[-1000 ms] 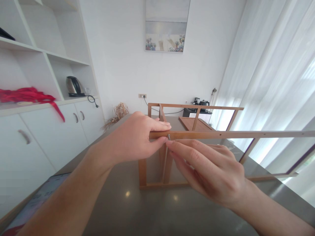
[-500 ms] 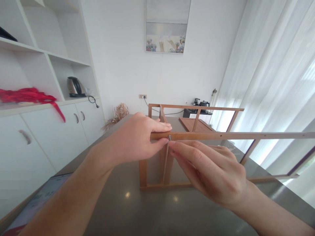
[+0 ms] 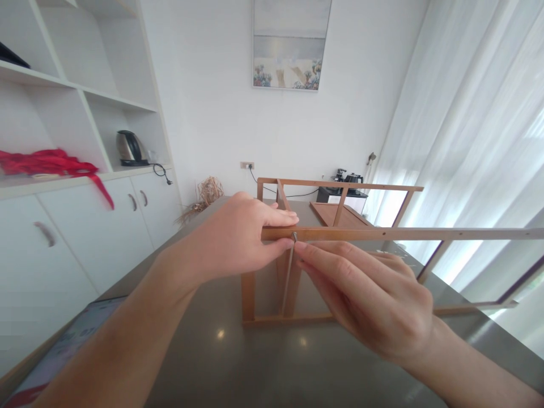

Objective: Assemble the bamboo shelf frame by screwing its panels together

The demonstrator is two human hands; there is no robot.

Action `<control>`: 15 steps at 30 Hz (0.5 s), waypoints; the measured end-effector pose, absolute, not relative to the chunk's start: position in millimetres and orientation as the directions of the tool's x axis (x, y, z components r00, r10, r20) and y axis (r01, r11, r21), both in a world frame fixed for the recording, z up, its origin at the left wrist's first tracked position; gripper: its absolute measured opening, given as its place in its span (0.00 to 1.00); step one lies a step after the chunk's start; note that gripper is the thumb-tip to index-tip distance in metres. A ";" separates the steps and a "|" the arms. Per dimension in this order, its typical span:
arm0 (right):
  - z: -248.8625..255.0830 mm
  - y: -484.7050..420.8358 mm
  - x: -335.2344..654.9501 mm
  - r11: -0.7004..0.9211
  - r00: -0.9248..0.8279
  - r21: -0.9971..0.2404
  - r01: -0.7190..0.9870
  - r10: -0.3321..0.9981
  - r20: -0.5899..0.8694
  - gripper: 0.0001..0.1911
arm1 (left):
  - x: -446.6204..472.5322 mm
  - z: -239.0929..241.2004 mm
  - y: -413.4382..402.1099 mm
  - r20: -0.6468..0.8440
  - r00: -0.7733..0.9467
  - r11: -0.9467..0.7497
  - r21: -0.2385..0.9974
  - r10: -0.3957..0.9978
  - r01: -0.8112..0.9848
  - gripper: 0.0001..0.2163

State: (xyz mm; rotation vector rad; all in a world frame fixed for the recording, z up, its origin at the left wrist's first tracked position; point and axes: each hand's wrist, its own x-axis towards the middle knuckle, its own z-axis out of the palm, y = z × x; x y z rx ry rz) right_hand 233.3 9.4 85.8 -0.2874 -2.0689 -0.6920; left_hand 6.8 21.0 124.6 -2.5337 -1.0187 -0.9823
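A wooden frame of thin rails and crossbars lies on its side on the grey table. My left hand grips the near upper rail close to its left end, fingers over the top and thumb below. Against the front face of that rail stands a small metal screw, its tip at the wood. My right hand pinches the screw between thumb and forefinger, the other fingers folded behind. My left thumb tip lies right beside the screw. How deep the screw sits cannot be made out.
A brown wooden panel lies farther back on the grey table. At the left table edge is a printed sheet or box. White cabinets stand left, with a kettle on a shelf; a white curtain hangs right.
Both hands keep their hold on the rail and the screw. The view has shifted very slightly; nothing else has visibly moved.
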 end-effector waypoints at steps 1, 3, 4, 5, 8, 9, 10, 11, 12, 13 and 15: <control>85.2 9.3 233.5 0.821 -0.565 0.358 0.445 -0.053 0.823 0.22 | 6.8 124.5 21.1 0.670 0.530 -0.731 0.029 0.521 0.682 0.05; 84.2 9.3 233.7 0.826 -0.563 0.350 0.441 -0.049 0.825 0.23 | 6.9 124.4 21.1 0.670 0.528 -0.735 0.041 0.523 0.677 0.05; 83.9 9.4 233.6 0.827 -0.558 0.347 0.442 -0.049 0.828 0.23 | 7.0 124.4 21.1 0.669 0.526 -0.737 0.049 0.525 0.674 0.05; 83.6 9.5 233.5 0.828 -0.551 0.344 0.443 -0.051 0.833 0.23 | 7.0 124.4 21.1 0.669 0.524 -0.739 0.056 0.527 0.672 0.05; 83.0 9.8 233.1 0.825 -0.537 0.340 0.451 -0.053 0.842 0.22 | 7.1 124.4 21.2 0.667 0.525 -0.745 0.069 0.528 0.663 0.05; 82.9 9.9 233.1 0.826 -0.536 0.338 0.451 -0.052 0.843 0.23 | 7.0 124.4 21.3 0.668 0.524 -0.747 0.072 0.528 0.661 0.05; 83.0 10.0 233.0 0.828 -0.535 0.336 0.449 -0.051 0.843 0.23 | 6.9 124.3 21.5 0.668 0.523 -0.748 0.075 0.529 0.660 0.05; 83.1 10.0 233.0 0.831 -0.537 0.332 0.447 -0.048 0.842 0.23 | 6.9 124.3 21.6 0.668 0.522 -0.748 0.078 0.530 0.659 0.05; 83.3 10.0 233.1 0.833 -0.538 0.330 0.443 -0.047 0.841 0.24 | 6.9 124.4 21.7 0.668 0.523 -0.748 0.079 0.530 0.658 0.05; 83.5 10.0 233.2 0.835 -0.540 0.328 0.441 -0.045 0.840 0.23 | 7.0 124.4 21.8 0.667 0.523 -0.749 0.079 0.530 0.658 0.05; 84.2 9.9 233.5 0.836 -0.545 0.330 0.438 -0.046 0.837 0.23 | 7.4 124.6 21.9 0.668 0.525 -0.749 0.076 0.528 0.658 0.05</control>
